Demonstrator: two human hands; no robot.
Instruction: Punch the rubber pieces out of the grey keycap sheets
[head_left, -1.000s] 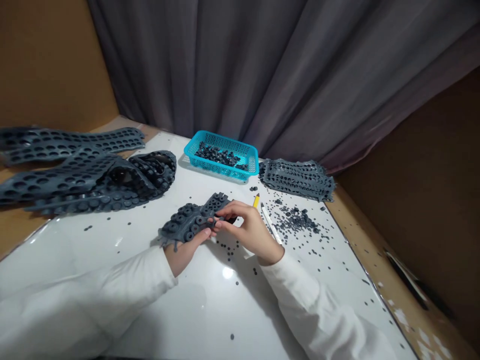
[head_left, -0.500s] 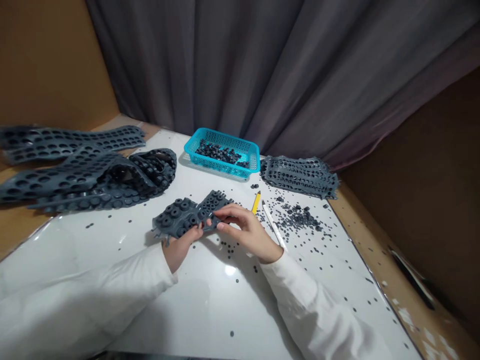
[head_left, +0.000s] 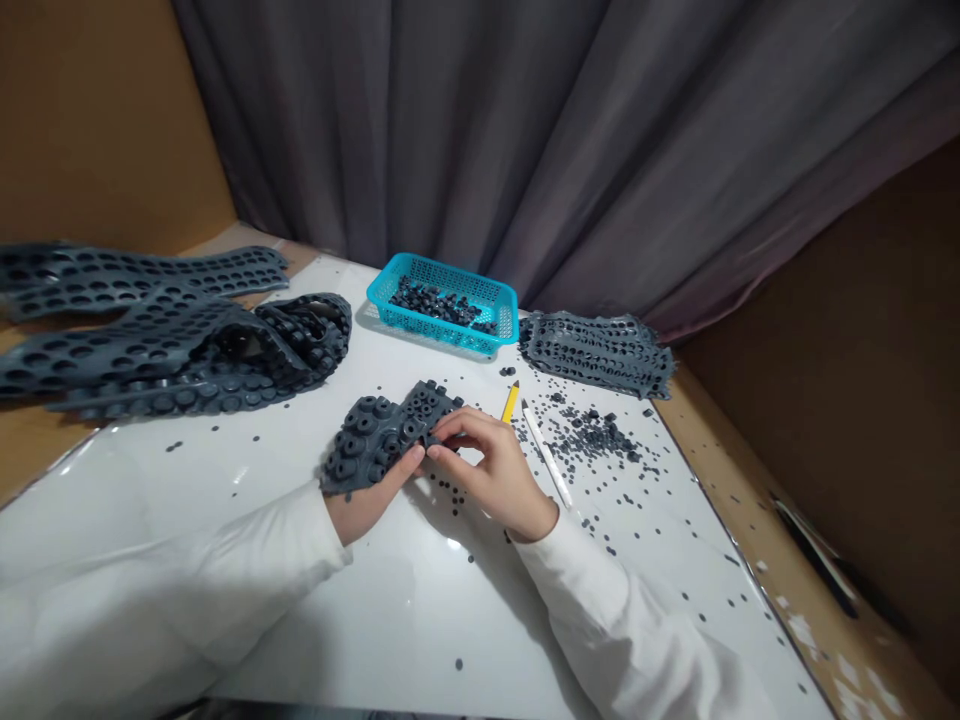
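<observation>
Above the white table I hold a dark grey moulded rubber sheet covered with raised round rings. My left hand supports it from below, its thumb on the near edge and its other fingers hidden underneath. At the sheet's right side, my right hand pinches with thumb and forefinger at the edge, close to the left thumb. The pinched bit is small and mostly covered by the fingertips.
A turquoise basket with small dark rubber parts stands at the back. Large perforated rubber sheets lie left, a stack of strips right. Near a pile of dark discs lie a yellow pen and a white pen.
The sheet has shifted slightly right and tilted, so its rings now stand up more. My right thumb and forefinger have closed together at its edge, beside the left thumb.
</observation>
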